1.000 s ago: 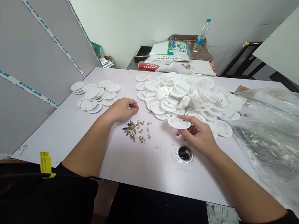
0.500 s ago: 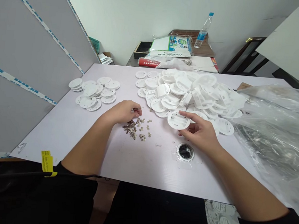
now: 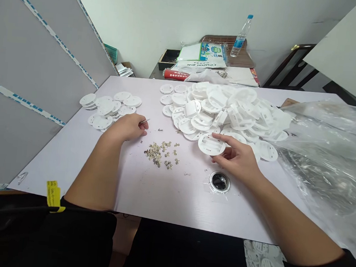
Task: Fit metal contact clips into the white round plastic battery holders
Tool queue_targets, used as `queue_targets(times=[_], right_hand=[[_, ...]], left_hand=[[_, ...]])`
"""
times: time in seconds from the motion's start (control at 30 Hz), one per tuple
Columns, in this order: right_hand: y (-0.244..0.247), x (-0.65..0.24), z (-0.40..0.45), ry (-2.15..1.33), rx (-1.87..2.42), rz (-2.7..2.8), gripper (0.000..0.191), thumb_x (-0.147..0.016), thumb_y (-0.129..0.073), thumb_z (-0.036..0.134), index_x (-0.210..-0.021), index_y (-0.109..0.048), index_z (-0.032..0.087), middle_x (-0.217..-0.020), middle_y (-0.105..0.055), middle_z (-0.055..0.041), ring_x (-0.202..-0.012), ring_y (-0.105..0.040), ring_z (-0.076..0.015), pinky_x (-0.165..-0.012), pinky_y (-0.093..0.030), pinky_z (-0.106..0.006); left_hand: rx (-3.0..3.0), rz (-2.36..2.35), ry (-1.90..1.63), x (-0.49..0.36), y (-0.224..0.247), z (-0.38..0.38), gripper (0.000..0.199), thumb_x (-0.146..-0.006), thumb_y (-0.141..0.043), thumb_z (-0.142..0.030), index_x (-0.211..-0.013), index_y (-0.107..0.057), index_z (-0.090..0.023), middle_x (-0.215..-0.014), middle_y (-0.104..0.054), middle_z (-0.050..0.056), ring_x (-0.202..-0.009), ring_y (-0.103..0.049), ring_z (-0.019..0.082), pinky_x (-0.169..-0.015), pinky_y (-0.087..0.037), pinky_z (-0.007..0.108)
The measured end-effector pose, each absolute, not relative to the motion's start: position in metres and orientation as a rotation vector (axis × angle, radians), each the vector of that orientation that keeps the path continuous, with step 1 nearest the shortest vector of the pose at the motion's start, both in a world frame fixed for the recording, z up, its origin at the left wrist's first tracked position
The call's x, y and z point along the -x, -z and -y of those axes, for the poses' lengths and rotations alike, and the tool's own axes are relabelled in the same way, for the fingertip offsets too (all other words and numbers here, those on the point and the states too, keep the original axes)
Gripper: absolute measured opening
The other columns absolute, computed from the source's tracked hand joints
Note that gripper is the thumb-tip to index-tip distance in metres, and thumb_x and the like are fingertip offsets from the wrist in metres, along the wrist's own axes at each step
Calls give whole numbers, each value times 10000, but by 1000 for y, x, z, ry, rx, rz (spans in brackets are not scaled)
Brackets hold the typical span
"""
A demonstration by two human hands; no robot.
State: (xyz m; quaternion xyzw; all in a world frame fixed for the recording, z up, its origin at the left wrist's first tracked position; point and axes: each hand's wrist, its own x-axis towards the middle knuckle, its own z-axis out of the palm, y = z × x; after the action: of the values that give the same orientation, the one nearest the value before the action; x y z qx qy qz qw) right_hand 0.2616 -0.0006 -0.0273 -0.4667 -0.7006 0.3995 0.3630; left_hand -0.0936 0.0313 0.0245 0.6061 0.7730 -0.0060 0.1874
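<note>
My left hand point(image 3: 132, 126) is closed on slim metal tweezers point(image 3: 146, 121), whose thin tip sticks out past the fingers; most of the tool is hidden. It is above the table between the small group of white discs at left and a heap of small metal contact pieces point(image 3: 155, 153). With thumb below and fingers on top, my right hand point(image 3: 236, 155) grips a round white plastic cover point(image 3: 211, 145) by its right edge. The cover's recessed inner side faces up, in front of a large pile of similar covers point(image 3: 218, 99).
More white discs point(image 3: 105, 105) lie at the left. Near the front is a round black-centred piece point(image 3: 220, 181) under clear tape. A clear plastic bag point(image 3: 328, 163) covers the right side. Behind the table stand a water bottle point(image 3: 241, 37) and packets. A grey partition point(image 3: 32, 54) borders the left.
My left hand has moved left with the tweezers, away from the metal pieces and toward the left discs. My right hand still holds the white cover in about the same place.
</note>
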Motion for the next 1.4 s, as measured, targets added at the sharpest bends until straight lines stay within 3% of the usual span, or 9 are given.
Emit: queue_targets(times=[0.5, 0.67, 0.77, 0.87, 1.0, 1.07, 1.27, 1.4], right_hand=[[32, -263, -2, -1016, 1187, 1814, 560, -763, -734, 212, -1317, -659, 232, -779, -717, -33, -646, -711, -195, -559, -530, -300], [32, -265, -3, -1041, 1202, 1801, 567, -770, -727, 213, -1332, -649, 233, -811, -726, -40, -667, -714, -195, -580, -539, -306], [30, -263, -2, -1039, 1182, 1812, 568, -766, -727, 212, -1329, -648, 214, -793, -718, -36, -645, -695, -180, -576, -543, -302], [28, -260, 0, -1003, 1123, 1847, 548, -760, -720, 200, -1304, -662, 175, -746, -695, -24, -605, -652, -152, -550, -546, -282], [28, -257, 1, -914, 972, 1962, 521, -751, -700, 158, -1271, -679, 182, -1115, -717, -86, -624, -619, -102, -542, -556, -256], [29, -256, 0, -891, 907, 2016, 516, -751, -699, 149, -1265, -681, 197, -1229, -690, -92, -649, -623, -96, -570, -572, -258], [33, -255, -1, -868, 843, 2053, 514, -750, -720, 159, -1260, -675, 206, -1205, -700, -89, -691, -640, -111, -593, -593, -261], [32, -256, 0, -893, 849, 2061, 508, -751, -707, 153, -1254, -676, 214, -1134, -699, -79, -645, -620, -93, -553, -580, -237]], left_hand=[[-1684, -2196, 112, 92, -27, -35, 218, -656, -709, -155, -850, -717, -255, -954, -752, -9, -874, -641, 209, -644, -411, 299], [-1773, -2132, 99, 95, -22, -35, 125, -678, -688, -175, -791, -670, -225, -865, -732, 33, -742, -609, 201, -586, -362, 285], [-1844, -2050, -161, 93, -23, -34, 55, -712, -697, -210, -738, -649, -210, -803, -692, 37, -676, -565, 171, -574, -358, 273], [-1871, -1830, -685, 77, -24, -30, 97, -761, -721, -244, -763, -639, -194, -741, -633, 24, -612, -487, 121, -563, -348, 253], [-1748, -1190, -1123, 43, -17, -23, 243, -781, -788, -356, -868, -652, -175, -760, -608, 30, -576, -444, 85, -537, -350, 240], [-1761, -1031, -1070, 27, -9, -18, 259, -789, -795, -378, -902, -688, -172, -743, -603, 36, -585, -456, 92, -539, -361, 245], [-1966, -988, -839, 3, 4, -8, 199, -872, -716, -382, -915, -740, -189, -750, -628, 32, -556, -392, 84, -557, -371, 263], [-2254, -897, -814, -4, 5, -6, 136, -912, -653, -292, -930, -764, -214, -809, -686, 43, -656, -519, 110, -639, -437, 262]])
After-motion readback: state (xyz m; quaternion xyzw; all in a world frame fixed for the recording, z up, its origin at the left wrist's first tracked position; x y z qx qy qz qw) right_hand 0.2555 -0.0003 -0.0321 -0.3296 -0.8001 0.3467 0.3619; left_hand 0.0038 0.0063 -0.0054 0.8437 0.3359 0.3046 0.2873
